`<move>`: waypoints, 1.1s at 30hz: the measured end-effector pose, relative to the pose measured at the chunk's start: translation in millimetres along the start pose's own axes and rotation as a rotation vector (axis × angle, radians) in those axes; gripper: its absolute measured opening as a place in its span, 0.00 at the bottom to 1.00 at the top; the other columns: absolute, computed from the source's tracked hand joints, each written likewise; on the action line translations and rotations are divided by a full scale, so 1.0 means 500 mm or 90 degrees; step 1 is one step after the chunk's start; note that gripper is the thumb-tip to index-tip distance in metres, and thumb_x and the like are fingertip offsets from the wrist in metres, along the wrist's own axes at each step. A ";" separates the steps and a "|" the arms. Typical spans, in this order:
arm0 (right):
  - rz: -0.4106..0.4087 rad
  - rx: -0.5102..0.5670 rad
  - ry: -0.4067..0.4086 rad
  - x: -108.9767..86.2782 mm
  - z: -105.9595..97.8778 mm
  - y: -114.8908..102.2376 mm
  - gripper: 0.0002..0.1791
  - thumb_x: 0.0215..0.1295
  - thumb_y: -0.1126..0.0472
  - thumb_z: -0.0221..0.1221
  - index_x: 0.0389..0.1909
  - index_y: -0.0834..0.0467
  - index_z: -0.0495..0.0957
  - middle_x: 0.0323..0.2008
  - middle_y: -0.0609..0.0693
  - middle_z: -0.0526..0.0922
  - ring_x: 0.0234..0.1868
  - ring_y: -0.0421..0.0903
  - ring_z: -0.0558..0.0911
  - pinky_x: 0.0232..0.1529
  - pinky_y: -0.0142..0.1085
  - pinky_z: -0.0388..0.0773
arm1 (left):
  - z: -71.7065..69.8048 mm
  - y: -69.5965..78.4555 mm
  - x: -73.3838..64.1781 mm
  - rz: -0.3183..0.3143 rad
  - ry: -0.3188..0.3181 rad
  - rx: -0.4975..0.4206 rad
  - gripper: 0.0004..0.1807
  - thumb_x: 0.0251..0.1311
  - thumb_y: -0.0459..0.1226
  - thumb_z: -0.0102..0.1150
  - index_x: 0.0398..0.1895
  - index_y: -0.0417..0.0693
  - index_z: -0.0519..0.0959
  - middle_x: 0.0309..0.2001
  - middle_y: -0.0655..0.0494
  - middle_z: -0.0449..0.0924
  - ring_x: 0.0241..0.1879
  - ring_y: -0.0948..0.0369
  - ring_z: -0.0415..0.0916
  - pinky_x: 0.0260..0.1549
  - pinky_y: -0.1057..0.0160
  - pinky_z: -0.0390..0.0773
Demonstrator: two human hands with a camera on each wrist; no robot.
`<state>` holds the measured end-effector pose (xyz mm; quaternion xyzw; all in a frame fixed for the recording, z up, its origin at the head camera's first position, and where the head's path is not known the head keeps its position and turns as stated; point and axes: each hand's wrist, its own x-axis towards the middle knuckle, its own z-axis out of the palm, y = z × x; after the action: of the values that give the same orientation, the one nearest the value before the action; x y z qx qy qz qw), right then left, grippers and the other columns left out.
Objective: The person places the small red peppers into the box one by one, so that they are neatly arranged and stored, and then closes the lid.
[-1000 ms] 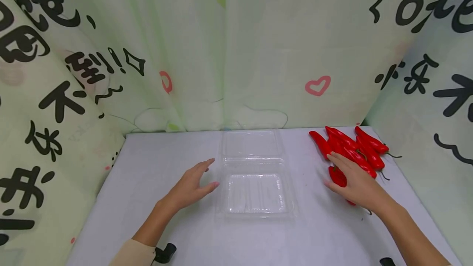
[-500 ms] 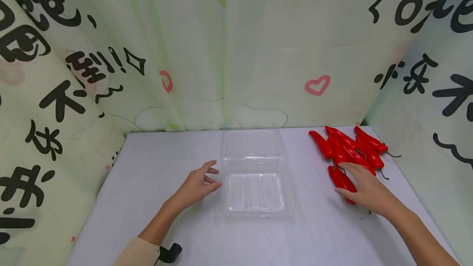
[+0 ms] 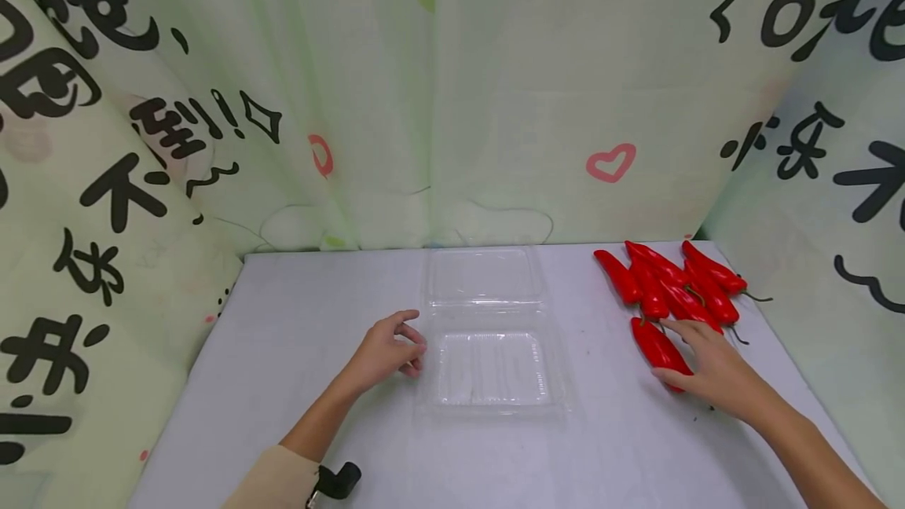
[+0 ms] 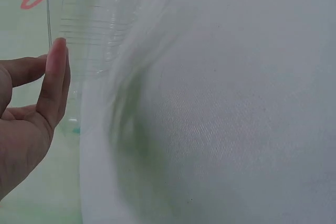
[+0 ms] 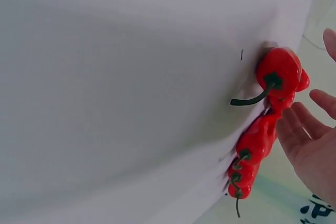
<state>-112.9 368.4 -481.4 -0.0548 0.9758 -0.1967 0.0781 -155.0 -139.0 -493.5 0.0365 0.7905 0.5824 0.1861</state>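
Note:
A clear plastic clamshell box (image 3: 495, 408) lies opened flat on the table, its lid (image 3: 484, 277) folded back. My left hand (image 3: 385, 352) hovers by the box's left side with loosely bent fingers and holds nothing; whether it touches the rim I cannot tell. On the right, my right hand (image 3: 717, 371) is spread over the nearest red chili pepper (image 3: 657, 348), thumb on one side and fingers on the other, with a gap visible in the right wrist view. That pepper's green stem (image 5: 270, 85) points toward the camera there.
Several more red peppers (image 3: 650, 281) lie grouped at the table's back right, just beyond the nearest one. White cloth covers the table (image 3: 318, 281). A pale green printed curtain (image 3: 495, 100) hangs behind and along both sides.
My right hand has moved toward the front and slightly right, from the nearest pepper's far end to its stem half. My left hand has shifted slightly right, its fingers bending more.

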 end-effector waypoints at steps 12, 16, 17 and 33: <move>0.024 -0.006 0.043 0.006 0.033 0.009 0.59 0.41 0.43 0.81 0.70 0.68 0.65 0.59 0.76 0.66 0.58 0.74 0.67 0.38 0.62 0.87 | -0.001 -0.006 0.017 0.003 -0.011 -0.036 0.34 0.64 0.22 0.58 0.74 0.32 0.65 0.41 0.42 0.79 0.24 0.59 0.82 0.28 0.59 0.89; 0.026 -0.028 0.052 0.007 0.048 0.005 0.59 0.39 0.43 0.82 0.68 0.68 0.67 0.58 0.77 0.66 0.57 0.75 0.67 0.39 0.65 0.86 | -0.001 -0.007 0.020 0.005 -0.020 -0.036 0.34 0.63 0.22 0.59 0.74 0.32 0.64 0.40 0.42 0.79 0.25 0.58 0.83 0.28 0.58 0.89; 0.025 -0.032 0.055 0.007 0.050 0.003 0.58 0.38 0.43 0.82 0.68 0.68 0.67 0.58 0.77 0.67 0.57 0.75 0.67 0.40 0.65 0.86 | -0.001 -0.006 0.021 0.007 -0.022 -0.036 0.34 0.63 0.22 0.59 0.74 0.32 0.64 0.40 0.42 0.78 0.25 0.58 0.83 0.28 0.58 0.89; 0.025 -0.067 0.059 0.009 0.061 -0.006 0.56 0.38 0.52 0.83 0.68 0.70 0.68 0.54 0.77 0.69 0.54 0.74 0.72 0.40 0.64 0.86 | -0.003 0.001 0.024 0.009 -0.028 -0.037 0.34 0.63 0.22 0.60 0.74 0.31 0.65 0.40 0.42 0.78 0.25 0.59 0.82 0.27 0.59 0.89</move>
<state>-111.6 353.5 -508.6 -0.0309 0.9882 -0.1460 0.0340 -166.7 -137.0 -495.9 0.0492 0.7689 0.6052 0.2002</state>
